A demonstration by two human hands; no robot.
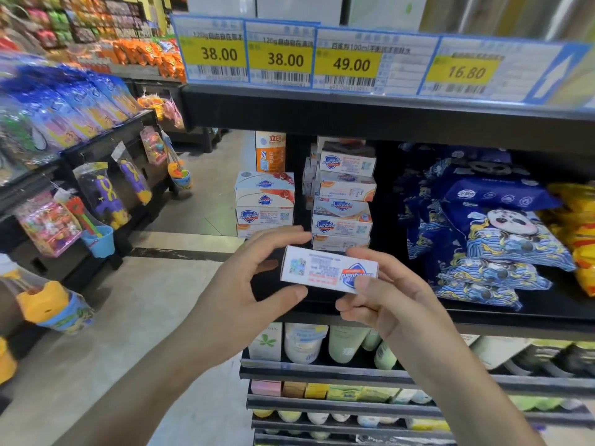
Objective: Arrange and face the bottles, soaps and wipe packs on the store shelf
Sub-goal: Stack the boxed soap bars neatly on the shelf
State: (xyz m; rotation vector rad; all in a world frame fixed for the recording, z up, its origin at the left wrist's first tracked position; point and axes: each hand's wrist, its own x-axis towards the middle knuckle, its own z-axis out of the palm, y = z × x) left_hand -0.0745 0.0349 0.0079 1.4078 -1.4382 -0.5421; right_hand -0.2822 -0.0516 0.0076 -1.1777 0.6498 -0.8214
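Both hands, left (257,281) and right (383,300), pinched soap box (328,268) upside-down | should flip logo upright | stacks (343,201) just beyond.

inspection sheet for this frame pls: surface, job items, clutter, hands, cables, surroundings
Surface: black shelf, soap area at its left end.
Job's things: soap box held in front of the shelf, logo upside down; two soap stacks behind it, the left one shorter; blue wipe packs piled unevenly to the right; bottles on the shelf below.
Clutter: orange canister behind the left stack.
Hands: left hand and right hand each have a grip on one end of the box.
Cables: nothing seen.
Surroundings: price tags above; toy rack across the aisle.
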